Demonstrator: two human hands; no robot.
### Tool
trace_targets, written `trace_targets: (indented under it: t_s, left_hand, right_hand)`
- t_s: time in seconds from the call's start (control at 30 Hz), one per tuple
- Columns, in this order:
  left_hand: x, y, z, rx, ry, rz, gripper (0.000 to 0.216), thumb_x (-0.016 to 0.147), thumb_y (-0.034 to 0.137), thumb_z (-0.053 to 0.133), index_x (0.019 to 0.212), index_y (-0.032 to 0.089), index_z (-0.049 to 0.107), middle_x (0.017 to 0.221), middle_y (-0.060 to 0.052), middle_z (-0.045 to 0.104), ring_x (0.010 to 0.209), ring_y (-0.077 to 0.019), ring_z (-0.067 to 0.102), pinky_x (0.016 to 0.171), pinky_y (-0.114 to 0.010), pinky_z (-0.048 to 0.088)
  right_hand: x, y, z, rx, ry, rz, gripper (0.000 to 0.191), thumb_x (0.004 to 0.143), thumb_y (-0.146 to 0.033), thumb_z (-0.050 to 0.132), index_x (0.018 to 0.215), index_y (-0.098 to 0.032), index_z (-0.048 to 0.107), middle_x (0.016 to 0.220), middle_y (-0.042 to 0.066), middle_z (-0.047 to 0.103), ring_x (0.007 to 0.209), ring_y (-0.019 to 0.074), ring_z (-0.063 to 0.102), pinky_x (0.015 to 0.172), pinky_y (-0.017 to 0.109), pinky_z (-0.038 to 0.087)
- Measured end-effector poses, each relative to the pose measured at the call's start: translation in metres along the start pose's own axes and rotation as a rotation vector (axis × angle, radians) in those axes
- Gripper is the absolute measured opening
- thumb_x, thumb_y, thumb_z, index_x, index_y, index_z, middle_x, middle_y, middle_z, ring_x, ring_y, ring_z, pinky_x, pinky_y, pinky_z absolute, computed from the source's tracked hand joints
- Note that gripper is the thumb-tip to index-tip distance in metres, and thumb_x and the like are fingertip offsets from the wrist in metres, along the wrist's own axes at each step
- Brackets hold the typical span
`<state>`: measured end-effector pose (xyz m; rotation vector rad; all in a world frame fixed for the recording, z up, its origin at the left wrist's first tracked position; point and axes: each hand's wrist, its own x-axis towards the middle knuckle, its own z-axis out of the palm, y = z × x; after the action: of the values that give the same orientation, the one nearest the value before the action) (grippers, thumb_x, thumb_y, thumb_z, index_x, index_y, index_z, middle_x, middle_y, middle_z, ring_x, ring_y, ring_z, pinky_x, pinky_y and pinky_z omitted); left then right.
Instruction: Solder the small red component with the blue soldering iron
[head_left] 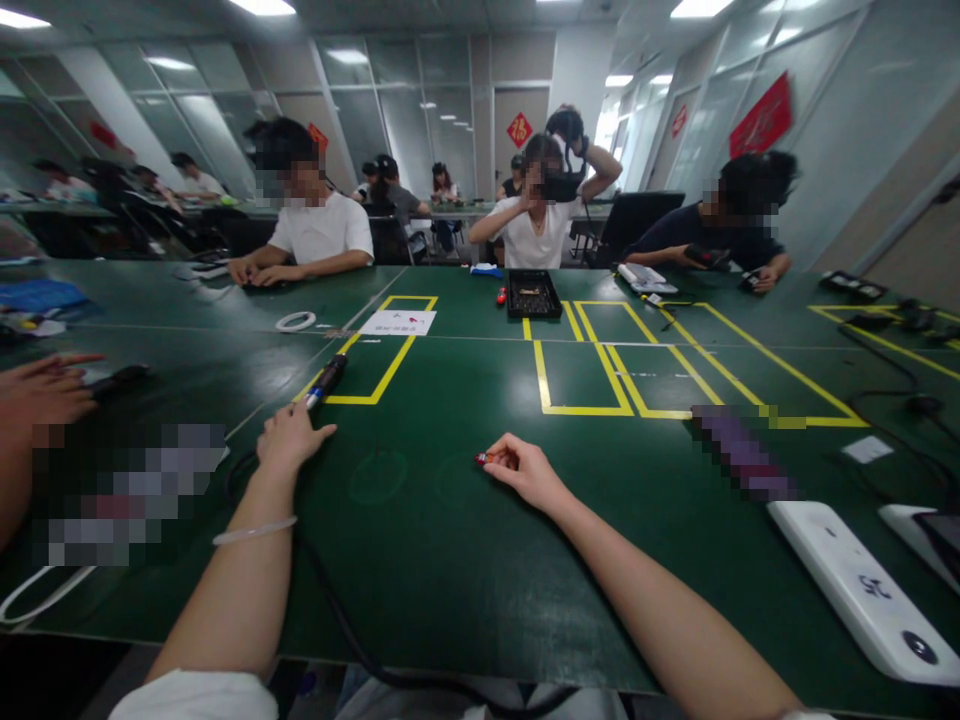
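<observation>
while the right hand [529,470] pinches a small red piece [484,459], the left hand [289,435] lies open — near a black tool [327,381].

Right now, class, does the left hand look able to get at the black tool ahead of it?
Probably yes. The left hand rests open on the table just short of the black tool, with bare tabletop between them; the right hand, holding a small red item, is aside.

Glass-walled office, shared green worktable [465,560], seated workers [319,225]
</observation>
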<state>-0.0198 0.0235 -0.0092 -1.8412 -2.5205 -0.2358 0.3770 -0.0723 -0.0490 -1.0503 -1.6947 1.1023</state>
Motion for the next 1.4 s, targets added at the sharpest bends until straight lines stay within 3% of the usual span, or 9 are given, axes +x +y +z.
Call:
trace_targets:
  t_s: [0.13, 0.3, 0.53, 0.77, 1.1, 1.23, 1.4]
  left_hand:
    - [0.010, -0.016, -0.002, -0.008, -0.072, -0.057, 0.054, 0.078, 0.044, 0.058, 0.124, 0.016, 0.053, 0.121, -0.021, 0.058, 0.105, -0.0410, 0.058, 0.075, -0.047, 0.050]
    - [0.021, -0.027, 0.002, -0.088, -0.118, -0.061, 0.056, 0.075, 0.047, 0.059, 0.121, 0.016, 0.057, 0.113, -0.024, 0.062, 0.097, -0.0411, 0.062, 0.071, -0.047, 0.051]
    - [0.014, -0.015, 0.003, -0.037, -0.101, 0.008, 0.064, 0.073, 0.053, 0.058, 0.126, 0.016, 0.056, 0.113, -0.022, 0.064, 0.098, -0.0390, 0.063, 0.072, -0.044, 0.051]
    - [-0.015, 0.038, 0.008, -0.064, -0.084, 0.217, 0.062, 0.073, 0.051, 0.059, 0.126, 0.019, 0.056, 0.115, -0.017, 0.063, 0.098, -0.0344, 0.063, 0.073, -0.038, 0.049]
    - [-0.088, 0.137, 0.016, -0.166, -0.059, 0.622, 0.061, 0.076, 0.047, 0.059, 0.129, 0.018, 0.052, 0.123, -0.014, 0.056, 0.108, -0.0293, 0.056, 0.091, -0.037, 0.045]
    - [-0.112, 0.159, 0.018, -0.231, -0.079, 0.727, 0.061, 0.077, 0.042, 0.060, 0.132, 0.018, 0.049, 0.122, -0.014, 0.056, 0.109, -0.0293, 0.054, 0.091, -0.038, 0.045]
    - [-0.128, 0.169, 0.020, -0.258, -0.084, 0.808, 0.059, 0.079, 0.037, 0.059, 0.133, 0.020, 0.046, 0.123, -0.011, 0.054, 0.108, -0.0260, 0.053, 0.091, -0.036, 0.045]
  right_hand:
    - [0.000, 0.000, -0.001, 0.004, -0.005, 0.008, 0.020, 0.079, -0.033, 0.066, 0.087, -0.016, 0.060, 0.068, -0.003, 0.054, 0.060, 0.0096, 0.047, 0.057, 0.021, 0.038]
    - [-0.001, 0.000, -0.001, 0.004, -0.009, 0.012, 0.020, 0.080, -0.033, 0.065, 0.087, -0.015, 0.060, 0.069, -0.003, 0.054, 0.060, 0.0094, 0.047, 0.057, 0.021, 0.038]
    - [0.000, -0.001, 0.001, 0.020, -0.009, 0.011, 0.021, 0.080, -0.036, 0.064, 0.086, -0.016, 0.059, 0.067, -0.003, 0.053, 0.059, 0.0095, 0.047, 0.056, 0.021, 0.038]
    - [0.000, -0.002, 0.001, 0.007, -0.008, 0.005, 0.020, 0.080, -0.034, 0.064, 0.086, -0.016, 0.060, 0.067, -0.003, 0.053, 0.059, 0.0097, 0.047, 0.056, 0.021, 0.037]
    - [0.000, -0.001, 0.001, -0.053, 0.011, -0.021, 0.018, 0.081, -0.033, 0.064, 0.084, -0.017, 0.058, 0.067, -0.003, 0.053, 0.059, 0.0101, 0.047, 0.056, 0.021, 0.038]
    - [0.000, 0.000, 0.000, -0.119, 0.039, -0.044, 0.016, 0.081, -0.031, 0.063, 0.084, -0.017, 0.057, 0.068, -0.003, 0.055, 0.060, 0.0105, 0.050, 0.057, 0.021, 0.039]
    - [0.000, 0.002, 0.001, -0.202, 0.059, -0.044, 0.012, 0.081, -0.028, 0.062, 0.083, -0.018, 0.056, 0.067, -0.003, 0.056, 0.058, 0.0102, 0.049, 0.056, 0.020, 0.038]
